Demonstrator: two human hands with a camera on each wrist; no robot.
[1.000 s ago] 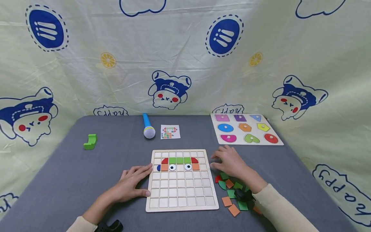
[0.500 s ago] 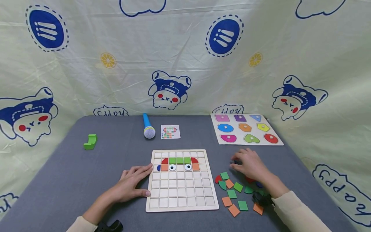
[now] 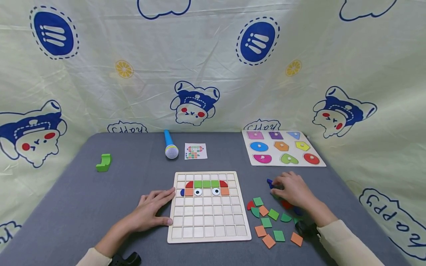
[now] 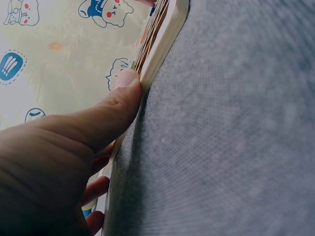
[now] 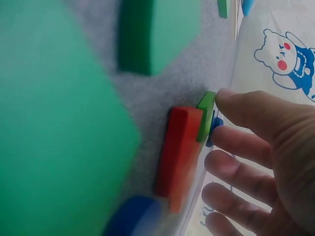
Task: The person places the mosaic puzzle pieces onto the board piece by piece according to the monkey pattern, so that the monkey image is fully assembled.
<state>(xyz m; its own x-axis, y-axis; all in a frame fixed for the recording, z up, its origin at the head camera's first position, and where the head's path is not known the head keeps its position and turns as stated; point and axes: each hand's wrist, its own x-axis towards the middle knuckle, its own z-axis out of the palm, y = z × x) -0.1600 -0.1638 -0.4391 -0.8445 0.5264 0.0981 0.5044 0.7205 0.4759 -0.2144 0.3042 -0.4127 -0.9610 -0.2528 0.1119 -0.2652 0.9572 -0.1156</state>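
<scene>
The left hand (image 3: 151, 208) lies along the left edge of a wooden grid board (image 3: 209, 221), its thumb and fingertips touching the rim. Red, green, orange and blue tiles and two round eye pieces sit in the board's upper rows. Over the upper part of a loose tile pile, the right hand (image 3: 294, 190) hovers with bent fingers. A small blue tile (image 3: 269, 181) shows beside its fingertips. In the right wrist view, a gap separates thumb and index finger, and the blue piece (image 5: 215, 129) lies just past them, near a green tile (image 5: 206, 115) and red tile (image 5: 177, 152).
Loose green, orange and red tiles (image 3: 279, 235) spread right of the board. Behind stand a blue toy microphone (image 3: 169, 142), a small pattern card (image 3: 195, 151) and a shape puzzle board (image 3: 271, 147). A green block (image 3: 104, 162) sits at the left.
The right hand has moved right, away from the board's edge, to the tile pile; a blue tile now shows by its fingertips. The left hand stays on the board.
</scene>
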